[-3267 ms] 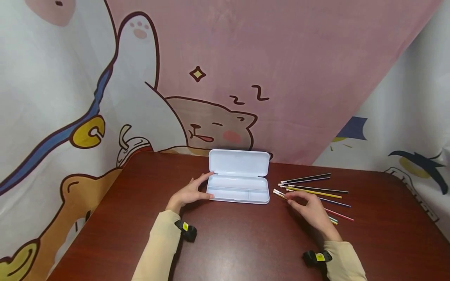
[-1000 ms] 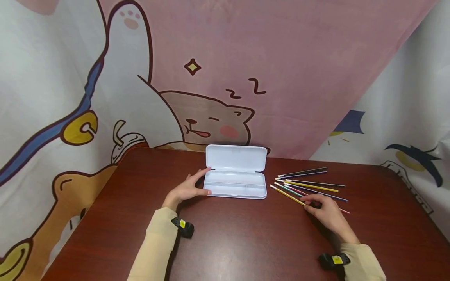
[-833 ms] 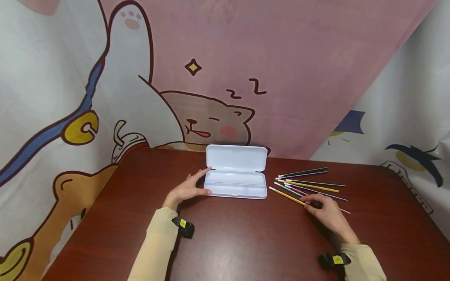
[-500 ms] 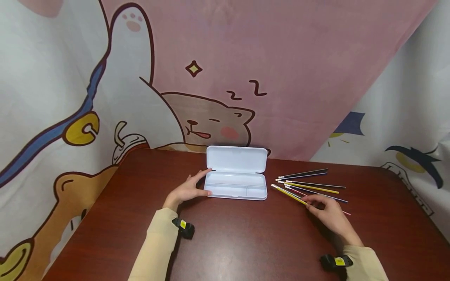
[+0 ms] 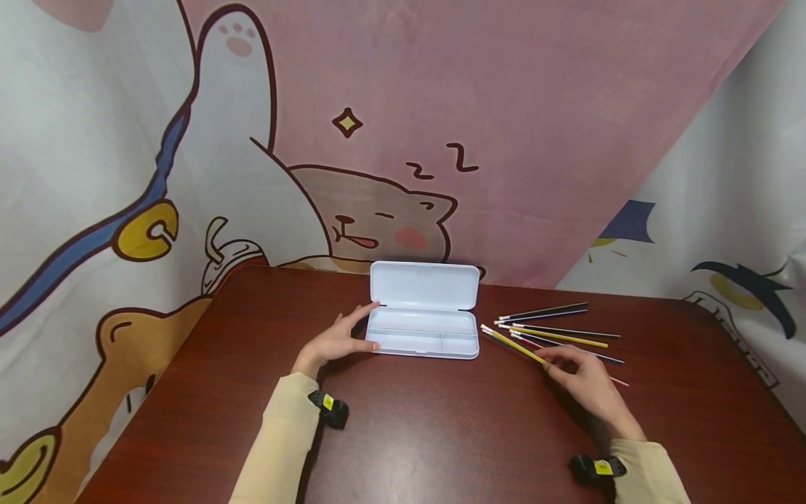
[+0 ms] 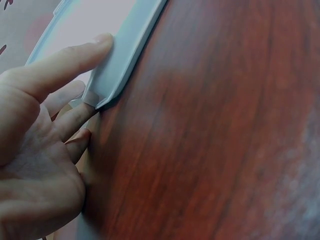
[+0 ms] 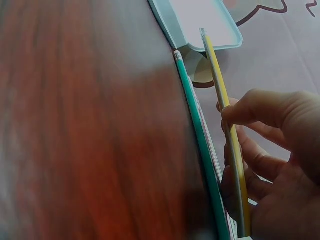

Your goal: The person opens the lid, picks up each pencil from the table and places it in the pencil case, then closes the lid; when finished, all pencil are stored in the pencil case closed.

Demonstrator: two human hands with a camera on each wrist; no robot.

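Note:
A white pencil case [image 5: 423, 285] stands with its lid raised near the table's back edge; its compartments hold no pencils. My left hand [image 5: 332, 344] grips its left end, thumb on the front rim and index finger near the hinge. In the left wrist view, the thumb lies over the case's rim [image 6: 117, 65] and other fingers touch the corner from below. My right hand [image 5: 585, 381] pinches a yellow pencil [image 5: 518, 347] between thumb and fingers, its eraser end toward the case. In the right wrist view, a green pencil [image 7: 197, 120] lies beside and below the yellow one.
Several more pencils lie fanned out beyond my right hand, among them another yellow pencil [image 5: 573, 337] and a black one [image 5: 548, 311]. The brown table [image 5: 415, 427] backs onto a cartoon-printed curtain [image 5: 535, 140].
My right hand has drawn back to the right from the eraser ends and now lifts the yellow pencil slightly, its eraser end shifted nearer the case. My left hand stays on the case.

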